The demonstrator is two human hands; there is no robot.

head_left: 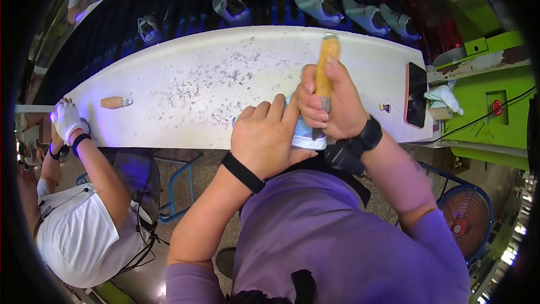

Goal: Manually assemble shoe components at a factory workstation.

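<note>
A light blue shoe (304,130) with a white sole lies at the near edge of the white table, mostly covered by my hands. My left hand (262,138) is laid over it from the left, fingers across the top and thumb low along the sole, holding it. In my right hand (336,101) is a wooden-handled knife (325,76), held upright in closed fingers. Its handle has a metal cap on top, and the dark blade points down at the shoe's right side. Whether the tip touches the shoe I cannot tell.
Grey scraps (225,73) are scattered over the white table (163,126). Another wooden-handled tool (116,102) lies at left, near a co-worker's gloved hand (66,119). A phone (415,94) and small metal piece (385,107) lie at right. Several shoes (318,5) stand on the dark rack beyond.
</note>
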